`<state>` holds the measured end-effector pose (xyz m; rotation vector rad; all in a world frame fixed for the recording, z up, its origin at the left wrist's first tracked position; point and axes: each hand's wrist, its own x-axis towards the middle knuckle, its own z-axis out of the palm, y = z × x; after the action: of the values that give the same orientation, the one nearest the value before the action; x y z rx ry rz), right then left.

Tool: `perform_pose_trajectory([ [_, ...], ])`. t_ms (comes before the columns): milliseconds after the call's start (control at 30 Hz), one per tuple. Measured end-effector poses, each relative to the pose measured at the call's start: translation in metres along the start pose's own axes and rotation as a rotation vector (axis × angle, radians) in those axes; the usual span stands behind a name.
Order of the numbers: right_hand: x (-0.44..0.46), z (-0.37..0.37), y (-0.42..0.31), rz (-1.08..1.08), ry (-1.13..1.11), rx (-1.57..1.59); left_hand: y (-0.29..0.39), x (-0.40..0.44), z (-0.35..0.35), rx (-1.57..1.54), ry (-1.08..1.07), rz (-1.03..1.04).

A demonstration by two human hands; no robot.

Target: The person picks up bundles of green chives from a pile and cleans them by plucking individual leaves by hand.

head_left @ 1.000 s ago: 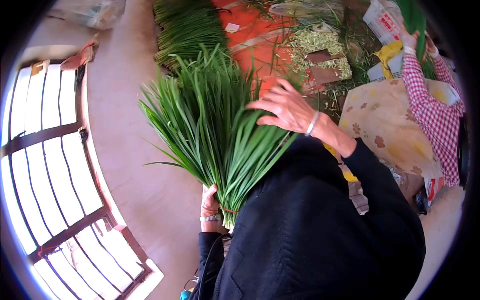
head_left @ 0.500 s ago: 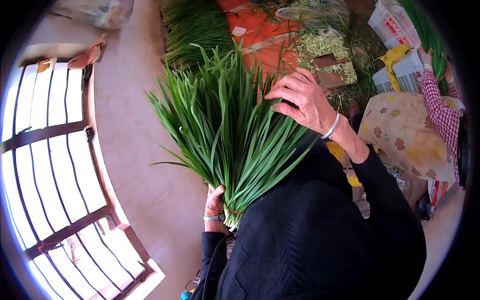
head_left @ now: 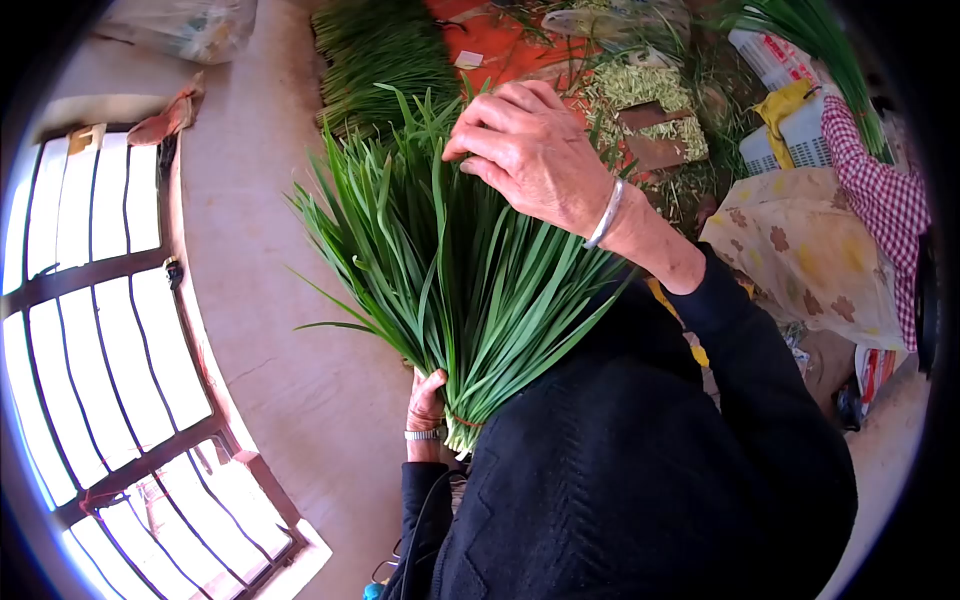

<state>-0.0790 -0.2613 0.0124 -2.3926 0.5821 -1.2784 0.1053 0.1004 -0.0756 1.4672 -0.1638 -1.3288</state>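
Note:
A thick bunch of green Chinese chives (head_left: 460,270) fans upward in front of my dark sweater, its pale cut ends tied with a thin reddish band (head_left: 460,420). Around the base of the bunch, my left hand (head_left: 425,405) is closed, thumb toward me; the other fingers are mostly hidden behind the stems. Over the upper leaves sits my right hand (head_left: 525,150), wearing a silver bangle (head_left: 605,215). Its fingers are bent and the fingertips draw close to the thumb among the leaf tips. What they pinch, if anything, cannot be made out.
More chives (head_left: 385,65) lie on the red floor covering at the back. Chopped pale trimmings (head_left: 640,85) are heaped beside them. On the right a co-worker in a checked sleeve (head_left: 875,190) sits near a white plastic crate (head_left: 805,140). A barred window (head_left: 100,320) stands left.
My right hand has moved left and slightly up across the leaf tips. My left hand still holds the bunch in place. The co-worker's sleeve and chives on the right have shifted.

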Motion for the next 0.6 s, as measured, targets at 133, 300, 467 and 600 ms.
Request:
perform_pose_trajectory([
  [133,-0.001,0.006,0.003,-0.105,-0.06,-0.016,-0.001,-0.002,-0.001,-0.01,-0.015,-0.029],
  [300,-0.007,0.005,0.003,-0.047,-0.227,0.019,-0.005,-0.004,-0.006,-0.017,-0.033,-0.009],
  [467,-0.007,0.004,0.004,-0.019,-0.27,0.07,-0.002,-0.005,-0.001,-0.024,-0.022,-0.007],
  [600,-0.008,0.006,0.006,-0.008,-0.284,0.132,0.001,-0.006,0.003,-0.013,-0.013,-0.001],
])
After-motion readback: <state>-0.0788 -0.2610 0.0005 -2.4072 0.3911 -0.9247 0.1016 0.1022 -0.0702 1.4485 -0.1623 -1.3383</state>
